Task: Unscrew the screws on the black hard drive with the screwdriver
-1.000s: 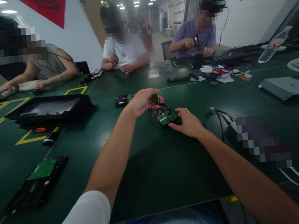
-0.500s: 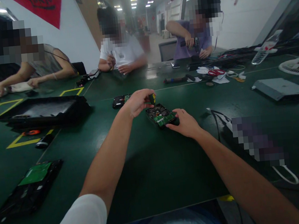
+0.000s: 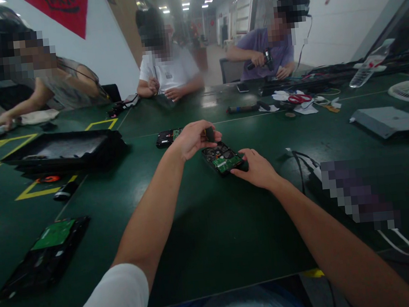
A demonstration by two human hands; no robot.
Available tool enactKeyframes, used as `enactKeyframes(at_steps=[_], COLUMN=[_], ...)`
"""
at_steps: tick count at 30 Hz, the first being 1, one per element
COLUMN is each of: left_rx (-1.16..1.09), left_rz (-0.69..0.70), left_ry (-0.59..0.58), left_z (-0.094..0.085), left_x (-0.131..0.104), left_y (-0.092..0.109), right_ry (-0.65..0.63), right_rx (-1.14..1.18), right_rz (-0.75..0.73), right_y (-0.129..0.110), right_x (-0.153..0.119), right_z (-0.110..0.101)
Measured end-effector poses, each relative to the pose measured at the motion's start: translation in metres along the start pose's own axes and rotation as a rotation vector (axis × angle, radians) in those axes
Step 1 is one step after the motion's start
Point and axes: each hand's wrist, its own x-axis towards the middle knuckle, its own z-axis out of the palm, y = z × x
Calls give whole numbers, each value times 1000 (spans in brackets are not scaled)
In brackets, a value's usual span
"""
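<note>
A hard drive [image 3: 222, 158] lies on the green table with its green circuit board facing up. My left hand [image 3: 199, 139] is over its far left corner, fingers closed around a short dark screwdriver [image 3: 209, 134]. The tool's tip is too small to make out. At the drive's right edge, my right hand [image 3: 256, 168] grips the side between thumb and fingers. Behind my left wrist sits a second hard drive [image 3: 165, 138], partly hidden by that hand.
On the left are a black tray [image 3: 64, 149] and another circuit-board unit [image 3: 46, 253]. To the right lie a cable [image 3: 300, 164], a silver metal box [image 3: 391, 120] and a plastic bottle [image 3: 370, 65]. Red scissors [image 3: 300, 98] rest among scraps at the back. Several people sit across the table.
The screwdriver has turned in my left fingers, its yellow mark now mostly out of sight. My right hand keeps its grip on the drive. The whole view has shifted slightly.
</note>
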Motion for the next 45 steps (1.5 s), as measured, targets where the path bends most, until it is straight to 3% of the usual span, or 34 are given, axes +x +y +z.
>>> enactKeyframes(at_steps=[12,20,28,36,45], left_rx=[77,-18,-39,65,-39], left_rz=[42,-45,-42,26,-25], left_ry=[5,-30,-16,7,1], left_z=[-2,-4,-3,-4,-1], left_x=[0,0,2,1,2], left_y=[2,2,-1,1,-2], right_ry=[-18,-17,6,26,46], right_rx=[3,1,20,43,59], right_rz=[-9,-19,-18,-18,-23], right_y=[3,5,5,7,8], right_x=[1,1,1,1,2], right_z=[0,1,1,2,2])
